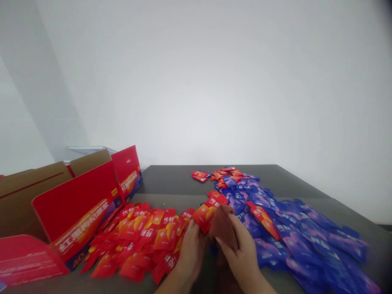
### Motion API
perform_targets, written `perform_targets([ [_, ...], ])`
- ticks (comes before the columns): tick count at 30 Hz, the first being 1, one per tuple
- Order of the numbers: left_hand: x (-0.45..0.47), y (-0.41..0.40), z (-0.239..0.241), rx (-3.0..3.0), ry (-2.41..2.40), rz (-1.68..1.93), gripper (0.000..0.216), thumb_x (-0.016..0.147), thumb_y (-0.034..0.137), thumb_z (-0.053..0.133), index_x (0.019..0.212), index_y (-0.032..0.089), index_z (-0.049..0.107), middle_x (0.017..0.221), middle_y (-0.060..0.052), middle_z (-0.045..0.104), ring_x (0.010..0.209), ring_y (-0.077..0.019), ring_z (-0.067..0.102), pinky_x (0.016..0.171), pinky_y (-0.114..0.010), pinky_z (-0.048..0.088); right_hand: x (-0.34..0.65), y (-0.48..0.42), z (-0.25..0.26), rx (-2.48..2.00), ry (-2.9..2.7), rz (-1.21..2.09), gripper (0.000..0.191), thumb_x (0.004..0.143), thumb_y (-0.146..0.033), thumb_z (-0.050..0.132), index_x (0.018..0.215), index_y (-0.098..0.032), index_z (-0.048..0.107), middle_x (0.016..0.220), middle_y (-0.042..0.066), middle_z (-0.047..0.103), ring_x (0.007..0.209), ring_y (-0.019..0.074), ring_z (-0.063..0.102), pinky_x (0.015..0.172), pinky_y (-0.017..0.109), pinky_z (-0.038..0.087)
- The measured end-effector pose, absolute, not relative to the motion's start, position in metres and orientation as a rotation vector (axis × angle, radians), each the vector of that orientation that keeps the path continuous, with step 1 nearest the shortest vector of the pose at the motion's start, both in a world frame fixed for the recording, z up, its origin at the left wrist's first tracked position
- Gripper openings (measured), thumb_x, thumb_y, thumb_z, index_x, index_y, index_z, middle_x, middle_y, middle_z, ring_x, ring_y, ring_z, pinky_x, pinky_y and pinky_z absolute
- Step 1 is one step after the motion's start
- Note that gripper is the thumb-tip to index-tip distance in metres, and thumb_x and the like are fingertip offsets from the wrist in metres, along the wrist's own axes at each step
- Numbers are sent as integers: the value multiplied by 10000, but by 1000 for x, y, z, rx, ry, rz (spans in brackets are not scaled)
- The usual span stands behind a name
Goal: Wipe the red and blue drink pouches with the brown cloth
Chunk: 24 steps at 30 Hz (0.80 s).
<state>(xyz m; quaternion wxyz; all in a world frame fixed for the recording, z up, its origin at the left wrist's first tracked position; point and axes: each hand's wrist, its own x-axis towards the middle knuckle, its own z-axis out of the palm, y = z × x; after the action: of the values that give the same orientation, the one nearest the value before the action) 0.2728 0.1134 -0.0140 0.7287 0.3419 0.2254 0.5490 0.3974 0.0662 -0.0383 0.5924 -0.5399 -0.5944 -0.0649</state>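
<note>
My left hand (192, 245) is closed on a red sachet (204, 213) with yellow-orange fruit printed on it, its fingertips at the sachet's lower edge. Bunched in my right hand (243, 249) is a brown cloth (224, 225), which hangs down toward the table's near side and touches or nearly touches the sachet. Beside my left hand lies a heap of red sachets (147, 230). To the right of my right hand spreads a pile of blue-purple sachets (303, 232), with one red sachet (263, 218) lying on top.
Two open red cartons, a nearer one (76, 204) and a farther one (127, 173), stand at the left with flaps up. Farther back, mixed red and blue sachets (228, 175) lie on the dark table (171, 179). A white wall (208, 81) rises behind.
</note>
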Motion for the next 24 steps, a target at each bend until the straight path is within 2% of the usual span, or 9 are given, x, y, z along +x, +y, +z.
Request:
perform_targets([
  [4, 273, 110, -22, 758, 579, 1187, 300, 734, 392, 703, 904, 145, 696, 983, -94, 724, 1040, -281, 635, 969, -395, 460, 389, 56, -25, -1201, -1642, -199, 540, 758, -388, 691, 1246, -185, 581, 1199, 137, 656, 1083, 287, 634, 877, 394, 542],
  [6, 273, 105, -26, 754, 575, 1147, 329, 762, 424, 673, 954, 157, 691, 1001, -88, 719, 1046, -273, 631, 977, -397, 457, 385, 56, -18, -1253, -1727, -153, 556, 741, -408, 707, 1242, -194, 595, 1200, 125, 658, 1077, 283, 637, 882, 385, 541],
  [8, 273, 100, -29, 770, 565, 1114, 346, 792, 434, 645, 1029, 183, 673, 1052, -79, 705, 1063, -260, 623, 978, -393, 460, 384, 59, -13, -1324, -1764, -124, 494, 773, -356, 678, 1241, -217, 603, 1219, 105, 650, 1093, 272, 628, 910, 384, 523],
  [11, 270, 94, -29, 880, 530, 1074, 355, 813, 349, 658, 1147, 239, 617, 1200, -55, 647, 1126, -233, 586, 993, -367, 450, 393, 69, -9, -1483, -1653, -115, 408, 835, -269, 582, 1238, -210, 606, 1236, 103, 640, 1114, 263, 614, 947, 402, 492],
  [15, 270, 92, -24, 951, 505, 1056, 339, 858, 349, 617, 1184, 264, 586, 1296, -47, 584, 1201, -226, 533, 1021, -371, 428, 423, 78, -7, -1718, -1301, -32, 417, 882, -396, 512, 1235, -190, 598, 1200, 113, 658, 1094, 283, 622, 920, 447, 491],
  [19, 274, 97, -23, 941, 487, 1122, 382, 850, 345, 611, 1218, 251, 564, 1285, -71, 589, 1207, -246, 532, 1024, -404, 430, 428, 69, -10, -1597, -1127, -132, 485, 872, -446, 509, 1261, -163, 570, 1225, 139, 639, 1123, 284, 601, 931, 440, 477],
  [24, 273, 103, -34, 825, 545, 1135, 327, 779, 418, 644, 1021, 198, 649, 1091, -78, 684, 1083, -256, 612, 991, -397, 459, 389, 59, -10, -1312, -1742, -101, 440, 791, -361, 647, 1210, -229, 623, 1168, 95, 678, 1029, 255, 649, 890, 362, 505],
])
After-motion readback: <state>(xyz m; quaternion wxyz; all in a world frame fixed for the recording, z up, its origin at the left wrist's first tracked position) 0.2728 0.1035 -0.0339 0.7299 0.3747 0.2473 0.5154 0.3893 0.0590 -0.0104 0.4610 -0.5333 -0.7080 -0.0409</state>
